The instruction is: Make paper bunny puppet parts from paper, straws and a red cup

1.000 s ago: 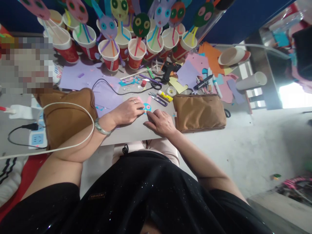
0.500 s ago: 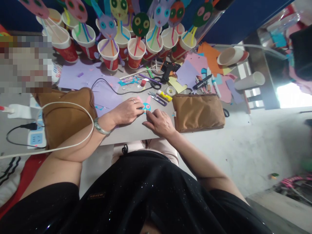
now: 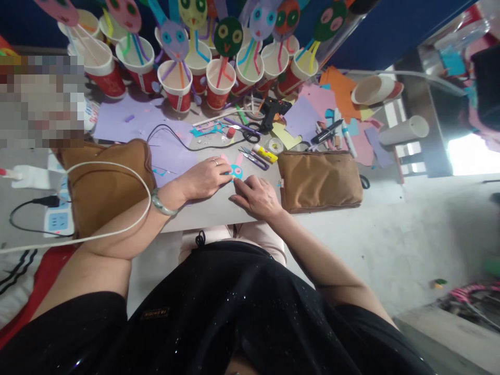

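Note:
A small blue paper animal face [image 3: 237, 170] with pink ears and a pink eye lies flat on the table between my hands. My left hand [image 3: 207, 178] has its fingers bunched together over the left edge of the face, holding it. From the lower right, my right hand [image 3: 258, 198] touches the bottom of the face with its index fingertip, while the thumb stays apart. Parts of the face are hidden under the fingers. Beside it lie purple-handled thread snips [image 3: 254, 159] and a yellow glue stick [image 3: 265, 153].
Brown pouches lie to the left [image 3: 111, 182] and right [image 3: 320, 181]. Behind are scissors [image 3: 251, 134], a black glue gun [image 3: 272, 112], markers [image 3: 327, 132], purple paper [image 3: 128, 122] and red-white paper cups [image 3: 176, 86] holding straw-mounted paper faces. A white cable [image 3: 117, 163] loops across my left forearm.
Both hands stay almost in place on the paper face. The right index fingertip shifts very slightly, and the whole view drifts a little.

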`<state>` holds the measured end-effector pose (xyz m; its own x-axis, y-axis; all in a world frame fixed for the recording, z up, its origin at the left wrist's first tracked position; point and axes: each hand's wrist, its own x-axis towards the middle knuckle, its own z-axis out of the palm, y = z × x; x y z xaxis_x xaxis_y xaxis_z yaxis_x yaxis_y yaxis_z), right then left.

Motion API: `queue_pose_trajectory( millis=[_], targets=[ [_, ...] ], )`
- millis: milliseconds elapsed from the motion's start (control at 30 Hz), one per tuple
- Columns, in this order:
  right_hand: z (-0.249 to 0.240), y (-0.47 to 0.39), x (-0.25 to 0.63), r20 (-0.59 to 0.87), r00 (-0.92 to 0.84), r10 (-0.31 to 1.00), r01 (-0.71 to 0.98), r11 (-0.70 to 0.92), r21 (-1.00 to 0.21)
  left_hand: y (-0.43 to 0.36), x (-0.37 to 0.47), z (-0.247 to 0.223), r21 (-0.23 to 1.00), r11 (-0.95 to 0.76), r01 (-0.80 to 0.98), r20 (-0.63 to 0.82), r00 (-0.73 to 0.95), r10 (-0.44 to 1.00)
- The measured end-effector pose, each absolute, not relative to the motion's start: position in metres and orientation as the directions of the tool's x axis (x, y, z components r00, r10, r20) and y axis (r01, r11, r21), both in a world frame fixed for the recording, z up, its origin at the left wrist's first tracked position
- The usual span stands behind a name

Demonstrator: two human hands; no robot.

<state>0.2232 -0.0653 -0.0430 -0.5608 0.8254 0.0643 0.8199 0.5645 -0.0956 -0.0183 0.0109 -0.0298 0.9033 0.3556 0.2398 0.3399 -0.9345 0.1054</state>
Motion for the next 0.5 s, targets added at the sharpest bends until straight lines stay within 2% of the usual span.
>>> queue_pose_trajectory(
  millis=[500],
  targets=[
    [-0.0396,-0.066,0.2203,-0.001,-0.527,0.85,0.845,0.524,-0.11,0.0091,-0.0185,-0.0272,0.076,-0.939,0.337,0.223,0.912,0.345]
  ],
)
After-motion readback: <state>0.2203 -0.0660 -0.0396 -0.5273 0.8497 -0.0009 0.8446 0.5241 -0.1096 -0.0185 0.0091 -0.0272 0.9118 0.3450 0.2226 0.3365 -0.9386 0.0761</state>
